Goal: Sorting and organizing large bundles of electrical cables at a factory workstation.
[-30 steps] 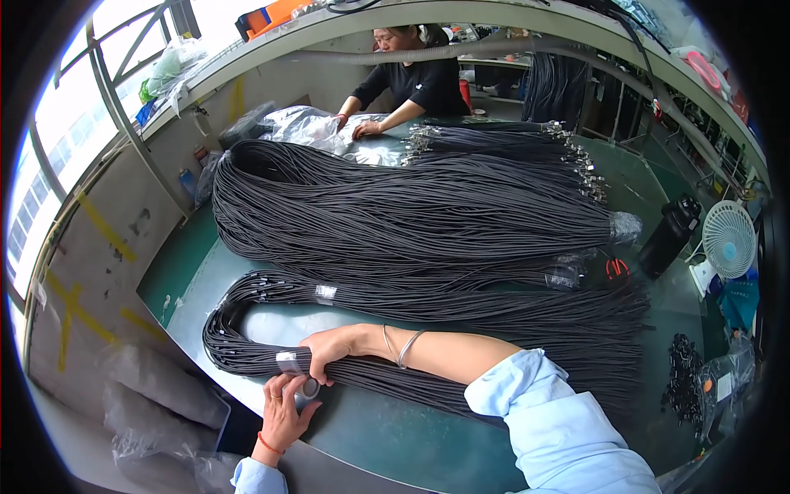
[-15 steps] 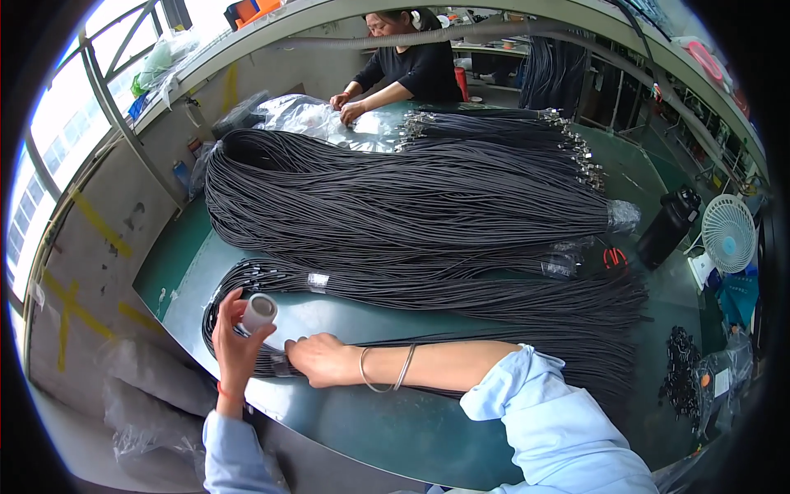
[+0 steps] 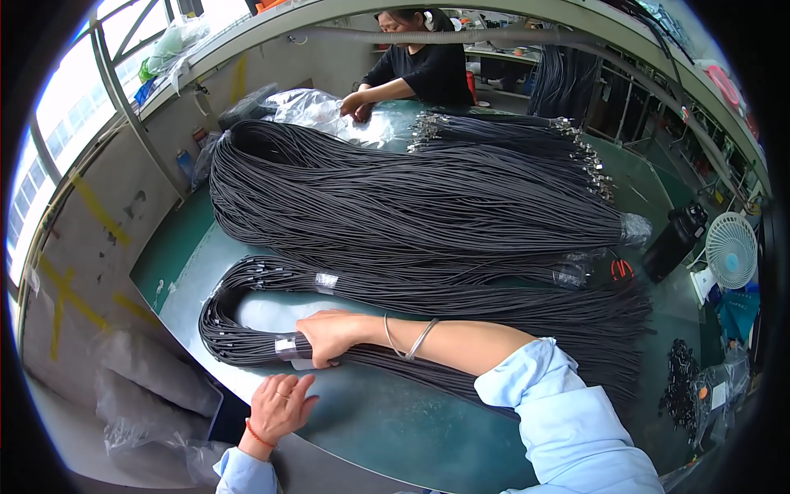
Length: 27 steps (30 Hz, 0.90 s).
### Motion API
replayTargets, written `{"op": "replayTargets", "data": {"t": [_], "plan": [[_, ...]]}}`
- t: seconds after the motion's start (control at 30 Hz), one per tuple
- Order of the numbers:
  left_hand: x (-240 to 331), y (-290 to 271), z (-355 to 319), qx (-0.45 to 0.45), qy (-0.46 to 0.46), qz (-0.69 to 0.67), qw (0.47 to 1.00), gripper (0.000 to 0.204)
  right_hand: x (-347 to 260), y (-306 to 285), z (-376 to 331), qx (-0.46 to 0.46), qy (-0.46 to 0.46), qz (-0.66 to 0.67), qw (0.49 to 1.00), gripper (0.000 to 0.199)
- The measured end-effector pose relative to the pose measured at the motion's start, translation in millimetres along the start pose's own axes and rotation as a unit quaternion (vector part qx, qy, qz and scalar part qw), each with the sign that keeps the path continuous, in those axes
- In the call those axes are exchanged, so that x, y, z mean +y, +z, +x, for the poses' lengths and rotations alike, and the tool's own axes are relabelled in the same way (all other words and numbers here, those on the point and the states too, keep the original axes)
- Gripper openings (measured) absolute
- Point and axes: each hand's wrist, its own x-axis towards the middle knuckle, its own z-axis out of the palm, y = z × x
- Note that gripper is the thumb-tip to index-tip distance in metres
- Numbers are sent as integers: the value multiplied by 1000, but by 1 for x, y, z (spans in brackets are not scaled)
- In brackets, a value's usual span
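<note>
A long bundle of thin black cables (image 3: 234, 350), bent in a loop at its left end, lies on the green table. My right hand (image 3: 327, 336) is closed around the near leg of the loop, just right of a clear tape wrap (image 3: 285, 346). Something pale (image 3: 303, 363) shows under that hand; I cannot make out what it is. My left hand (image 3: 280, 405) is near the table's front edge, below the bundle and apart from it. Its fingers are slightly bent, the thumb stands away, and nothing shows in it. Another tape wrap (image 3: 326, 282) circles the far leg.
A larger black cable bundle (image 3: 395, 189) lies behind, and cables with metal ends (image 3: 597, 169) beyond it. At right are a black bottle (image 3: 675, 243), a white fan (image 3: 731, 249) and small black parts (image 3: 681, 383). Across the table a person (image 3: 424, 62) handles clear plastic (image 3: 309, 111).
My left hand has come down off the loop toward the table's front edge, and the tape roll it held no longer shows in it. My right hand stays on the bundle, slightly farther right.
</note>
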Motion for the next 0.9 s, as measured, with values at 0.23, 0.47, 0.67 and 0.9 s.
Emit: {"op": "replayTargets", "data": {"t": [0.23,0.47,0.67,0.9], "plan": [[-12,27,-29,59,8,102,993,50,4,27,12,-131,-20,447,885,32],[-28,21,20,191,-131,-22,973,57,10,45,0,42,23,81,996,46],[-67,53,68,127,-340,-33,931,54,-16,61,-9,173,41,-36,983,56],[-2,50,94,69,-270,-167,946,57,47,46,-38,300,12,472,829,58]]}}
